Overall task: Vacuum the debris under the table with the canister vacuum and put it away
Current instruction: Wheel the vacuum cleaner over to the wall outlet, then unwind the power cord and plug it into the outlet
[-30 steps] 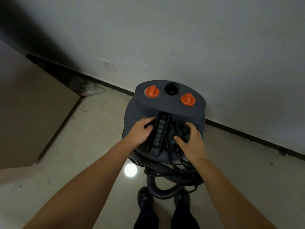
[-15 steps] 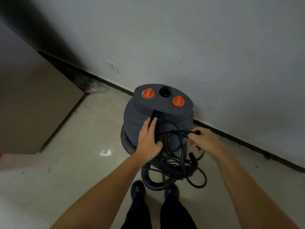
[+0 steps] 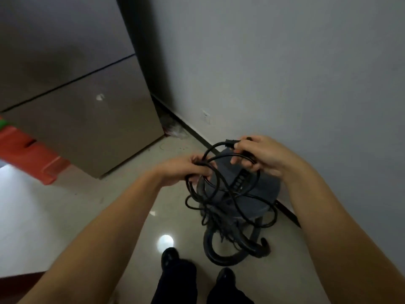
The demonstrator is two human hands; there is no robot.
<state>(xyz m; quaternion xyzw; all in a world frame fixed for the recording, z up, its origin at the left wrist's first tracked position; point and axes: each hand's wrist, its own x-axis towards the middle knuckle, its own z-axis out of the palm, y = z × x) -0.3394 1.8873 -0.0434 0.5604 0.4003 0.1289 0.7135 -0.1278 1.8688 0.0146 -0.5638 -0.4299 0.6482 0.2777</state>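
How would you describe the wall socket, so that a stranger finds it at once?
Look at the grey wall behind the vacuum. Low on it, just above the dark skirting strip, right of the tall cabinet, sits a small white wall socket, the only fitting on that wall.

Dark grey canister vacuum (image 3: pixel 258 194) sits upright on the floor tiles, right up against the wall's black baseboard. Its black power cord (image 3: pixel 221 185) is a loose tangle of loops lifted above the lid, and the black ribbed hose (image 3: pixel 221 257) curls on the tiles in front.
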